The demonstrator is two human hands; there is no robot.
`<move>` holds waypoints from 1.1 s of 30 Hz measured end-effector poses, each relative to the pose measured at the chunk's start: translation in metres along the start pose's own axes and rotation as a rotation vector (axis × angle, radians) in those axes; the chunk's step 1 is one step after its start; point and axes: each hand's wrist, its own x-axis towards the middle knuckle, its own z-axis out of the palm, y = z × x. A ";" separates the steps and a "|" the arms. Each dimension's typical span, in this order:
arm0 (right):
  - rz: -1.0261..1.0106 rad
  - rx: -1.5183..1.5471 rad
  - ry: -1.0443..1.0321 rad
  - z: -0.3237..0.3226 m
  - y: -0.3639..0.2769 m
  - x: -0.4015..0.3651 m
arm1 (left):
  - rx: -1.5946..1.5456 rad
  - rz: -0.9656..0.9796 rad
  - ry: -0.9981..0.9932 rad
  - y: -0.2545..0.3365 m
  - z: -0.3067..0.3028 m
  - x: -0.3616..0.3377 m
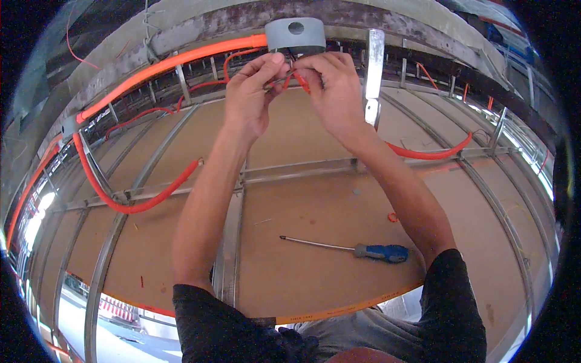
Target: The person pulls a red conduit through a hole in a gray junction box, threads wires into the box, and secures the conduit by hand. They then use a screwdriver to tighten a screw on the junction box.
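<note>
Both hands are raised just under a round grey junction box (295, 33) with a hole in its side. Thin dark wires (290, 55) come down out of the box between my fingers. My left hand (256, 88) is closed, thumb and fingers pinching at the wire ends. Opposite it, my right hand (334, 85) also pinches the wires, fingertips close to the left ones. A short bit of orange-red corrugated conduit (301, 81) shows between the hands; the fingers partly hide it. From the box's left side runs a straight orange conduit (175, 62).
A blue-and-grey screwdriver (380, 252) lies on the brown boards (302, 199) below. Metal channels (272, 175) cross the boards. Curved orange conduits hang at left (130, 207) and right (433, 154). A bright metal strip (374, 66) hangs beside my right hand.
</note>
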 end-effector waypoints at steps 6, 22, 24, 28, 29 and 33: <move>-0.004 -0.006 0.014 0.002 0.001 0.000 | 0.026 0.027 -0.026 0.000 0.000 0.001; 0.004 0.015 0.010 0.001 0.005 0.001 | -0.028 0.046 -0.002 0.000 0.003 0.000; 0.014 0.023 0.014 0.001 0.004 0.001 | -0.013 0.057 0.009 -0.002 0.003 0.004; 0.009 0.034 0.014 0.001 0.007 0.001 | 0.018 0.064 0.041 -0.005 0.006 0.004; 0.009 0.032 0.015 0.001 0.008 0.001 | 0.017 0.064 0.039 -0.004 0.006 0.003; 0.010 0.038 -0.004 -0.001 0.008 0.002 | 0.014 0.008 -0.002 0.002 0.002 0.001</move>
